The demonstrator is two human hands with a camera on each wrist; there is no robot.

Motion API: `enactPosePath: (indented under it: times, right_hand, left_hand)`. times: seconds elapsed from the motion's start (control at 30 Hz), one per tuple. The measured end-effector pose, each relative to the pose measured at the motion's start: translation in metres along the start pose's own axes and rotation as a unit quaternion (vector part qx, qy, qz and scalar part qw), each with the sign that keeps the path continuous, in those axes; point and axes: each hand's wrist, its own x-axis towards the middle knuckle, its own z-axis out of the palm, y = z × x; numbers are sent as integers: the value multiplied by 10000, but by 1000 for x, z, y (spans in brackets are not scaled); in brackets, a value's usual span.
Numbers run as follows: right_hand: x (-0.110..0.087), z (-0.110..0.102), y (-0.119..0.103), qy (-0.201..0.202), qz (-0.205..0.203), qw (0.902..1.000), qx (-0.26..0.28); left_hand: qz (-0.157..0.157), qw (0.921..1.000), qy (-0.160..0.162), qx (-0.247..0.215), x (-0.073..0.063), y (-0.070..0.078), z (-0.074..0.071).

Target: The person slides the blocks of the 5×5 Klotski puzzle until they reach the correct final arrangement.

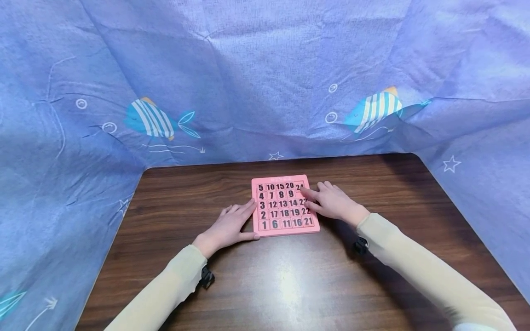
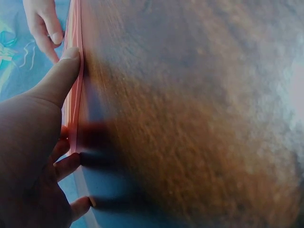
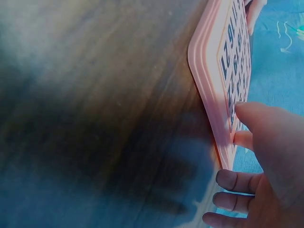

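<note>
Left of the board, at the back: blue cloth (image 1: 265, 69), hanging behind the table (image 1: 186, 195), with a striped fish print (image 1: 153, 118) up and to the left of the board. Nearer side, left of the board: a pale left sleeve (image 1: 163, 289) and, under the wrist, a small black device (image 1: 206, 277).

Left hand (image 1: 227, 227): not clenched, fingers spread. Index fingertip touches the board's left edge; thumb touches its near edge by the near-left corner.

Board (image 1: 285, 231): pink, lying flat on the table between the two hands. Number tiles in five rows, far to near: 5, 10, 15, 20, 24; 4, 7, 8, 9, then bare pink partly under a finger; 3, 12, 13, 14, 23; 2, 17, 18, 19, 22; 1, 6, 11, 16, 21.

Right hand (image 1: 334, 202): at the board's right side, not clenched, grasping nothing. Index fingertip touches tile 24 (image 1: 299, 186); thumb lies at tile 23 (image 1: 303, 202). Remaining fingers extend beyond the board's right edge.

Right of the board: second striped fish print (image 1: 374, 110) up on the cloth; nearer, right sleeve (image 1: 430, 271) with a second black device (image 1: 361, 246).
</note>
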Motion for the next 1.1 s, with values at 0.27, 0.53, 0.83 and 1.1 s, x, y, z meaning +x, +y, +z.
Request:
enactPosePath:
  times: [0.27, 0.53, 0.83, 1.1]
  right_hand:
    - [8, -4, 3, 76, -4, 9999, -106]
    - [7, -2, 1, 18, 36, 10000, -33]
    - [-15, -1, -8, -6, -175, 9998, -79]
    - [-35, 6, -10, 186, -417, 9988, -172]
  left_hand:
    - [52, 10000, 59, -2, 0, 0, -1]
    - [8, 10000, 46, 11, 1, 0, -1]
    - [-21, 10000, 34, 11, 1, 0, 0]
    - [-23, 10000, 6, 5, 2, 0, -1]
